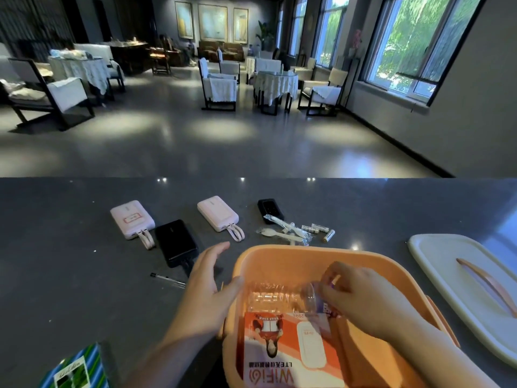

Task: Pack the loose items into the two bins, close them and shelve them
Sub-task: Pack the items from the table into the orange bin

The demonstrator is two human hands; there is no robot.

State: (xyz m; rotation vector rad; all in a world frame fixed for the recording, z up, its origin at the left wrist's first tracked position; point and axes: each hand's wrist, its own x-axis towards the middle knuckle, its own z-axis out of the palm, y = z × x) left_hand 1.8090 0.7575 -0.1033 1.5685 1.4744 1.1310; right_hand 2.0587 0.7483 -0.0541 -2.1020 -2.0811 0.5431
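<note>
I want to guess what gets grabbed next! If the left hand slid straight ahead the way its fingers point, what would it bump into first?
Probably the right-hand pink power bank's looped cable. The left hand, resting against the orange bin, points up and slightly right toward it. Depth is hard to judge.

The right hand (361, 298) holds a clear bottle (279, 299) inside the orange bin (282, 256); the left hand (208, 289) rests on its rim. At two o'clock on the tabletop (70, 261) lies a white lid (447, 264).

Daylight pours through the windows (414, 43) at two o'clock; the room at eleven o'clock is dim. Ceiling lamps glare on the floor (218, 130). Edges bend; hands blur.
</note>
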